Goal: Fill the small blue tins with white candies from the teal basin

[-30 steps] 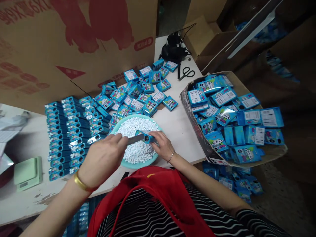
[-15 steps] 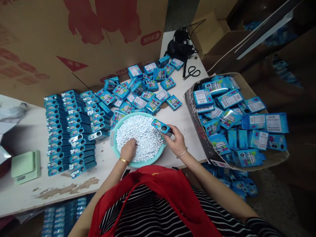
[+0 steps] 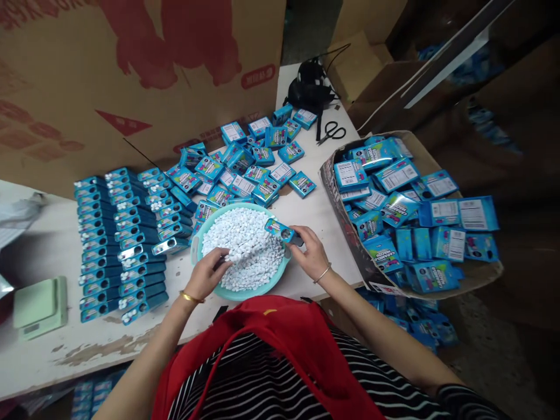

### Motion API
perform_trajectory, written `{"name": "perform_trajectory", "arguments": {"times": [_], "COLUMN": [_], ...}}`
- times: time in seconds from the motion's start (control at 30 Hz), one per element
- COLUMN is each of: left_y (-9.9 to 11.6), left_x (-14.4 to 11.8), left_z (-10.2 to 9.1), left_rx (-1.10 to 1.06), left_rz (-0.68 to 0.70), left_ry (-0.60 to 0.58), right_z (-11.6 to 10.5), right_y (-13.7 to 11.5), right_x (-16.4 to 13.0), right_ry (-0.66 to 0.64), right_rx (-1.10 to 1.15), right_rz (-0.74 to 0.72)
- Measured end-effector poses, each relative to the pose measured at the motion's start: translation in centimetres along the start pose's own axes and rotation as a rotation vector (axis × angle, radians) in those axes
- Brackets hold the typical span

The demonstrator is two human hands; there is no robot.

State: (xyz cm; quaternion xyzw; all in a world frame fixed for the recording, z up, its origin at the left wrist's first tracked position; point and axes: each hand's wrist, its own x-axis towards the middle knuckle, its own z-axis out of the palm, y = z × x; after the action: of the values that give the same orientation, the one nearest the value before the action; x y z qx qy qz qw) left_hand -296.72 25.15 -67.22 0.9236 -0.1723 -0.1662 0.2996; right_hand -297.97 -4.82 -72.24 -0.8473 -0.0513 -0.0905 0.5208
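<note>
Head view looks down on a white table point(image 3: 315, 227) crowded with blue packets. Right hand point(image 3: 311, 255) pinches 1 small blue box point(image 3: 280, 230) at its near end, holding it over the right rim of a teal basin point(image 3: 238, 291) heaped with white tablets point(image 3: 245, 245). Left hand point(image 3: 207, 274) rests on the tablets with fingers curled in; they seem to grip some tablets, but the fingertips are buried and what they hold cannot be made out. Both forearms run down out of the frame, and a red apron point(image 3: 271, 344) hides the near table edge.

Left of the basin, filled boxes stand in tight rows point(image 3: 122, 239), just beside its rim. Behind it lies a loose heap point(image 3: 245, 163) of packets. A carton point(image 3: 420, 216) of more packets hangs off the table's right edge, close to the right wrist. Scissors point(image 3: 331, 131) and a black bundle point(image 3: 310, 87) sit at the far corner; a green scale point(image 3: 39, 306) sits near the left edge. Bare tabletop shows only between basin and carton, and in front of the rows.
</note>
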Motion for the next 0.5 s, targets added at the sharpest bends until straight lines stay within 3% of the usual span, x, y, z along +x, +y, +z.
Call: {"name": "perform_trajectory", "arguments": {"times": [0.13,0.23,0.5], "left_y": [3.6,6.4,14.6], "left_x": [1.0,2.0,3.3], "left_z": [-3.9,-6.1,-8.2], "left_rx": [0.081,0.228,0.829], "left_rz": [0.108,0.18,0.168], "left_ry": [-0.021,-0.103,-0.307], "right_z": [0.6,1.2,3.0], "right_y": [-0.6,-1.5,-2.8], "right_x": [0.2,0.4,0.0], "right_ry": [-0.024,-0.048,-0.08], "right_rx": [-0.045,-0.042,0.025], "right_rz": [-0.09,-0.132,-0.178]}}
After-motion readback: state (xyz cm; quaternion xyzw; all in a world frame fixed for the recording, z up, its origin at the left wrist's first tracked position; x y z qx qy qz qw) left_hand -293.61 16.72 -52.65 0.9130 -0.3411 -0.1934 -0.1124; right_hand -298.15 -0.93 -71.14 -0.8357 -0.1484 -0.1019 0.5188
